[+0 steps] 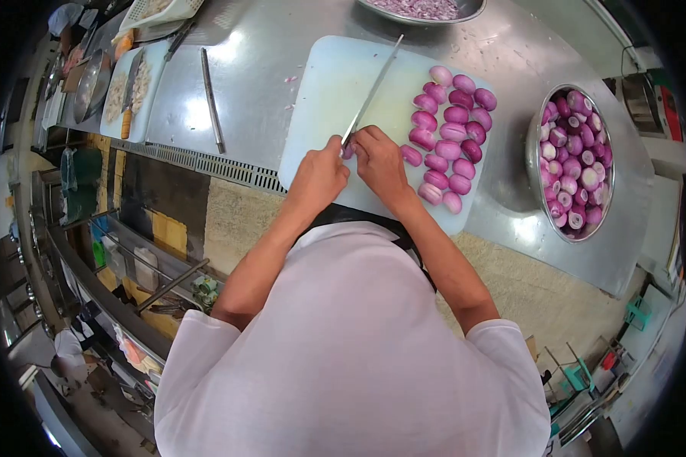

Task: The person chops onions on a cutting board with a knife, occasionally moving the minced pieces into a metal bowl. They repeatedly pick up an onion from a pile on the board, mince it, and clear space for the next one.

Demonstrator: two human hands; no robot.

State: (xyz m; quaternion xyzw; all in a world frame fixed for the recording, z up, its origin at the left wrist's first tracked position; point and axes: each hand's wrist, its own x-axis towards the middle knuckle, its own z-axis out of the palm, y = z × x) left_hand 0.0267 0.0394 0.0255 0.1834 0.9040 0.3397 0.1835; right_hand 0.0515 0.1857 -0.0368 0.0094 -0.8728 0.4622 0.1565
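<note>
My left hand (318, 177) grips the handle of a long knife (373, 90), whose blade points away across the white cutting board (331, 91). My right hand (379, 161) sits right beside it, fingers curled on a small purple shallot piece (348, 151) at the blade's heel. Several peeled shallot halves (450, 137) lie in rows on the board to the right of my hands. A steel bowl (536, 164) full of peeled shallots stands further right on the steel counter (251, 84).
Another steel bowl (427, 9) with chopped shallot stands at the far edge. A long steel rod (212, 99) lies left of the board. Further left are a second cutting board (133, 91) with chopped food, a knife and a white basket (160, 11).
</note>
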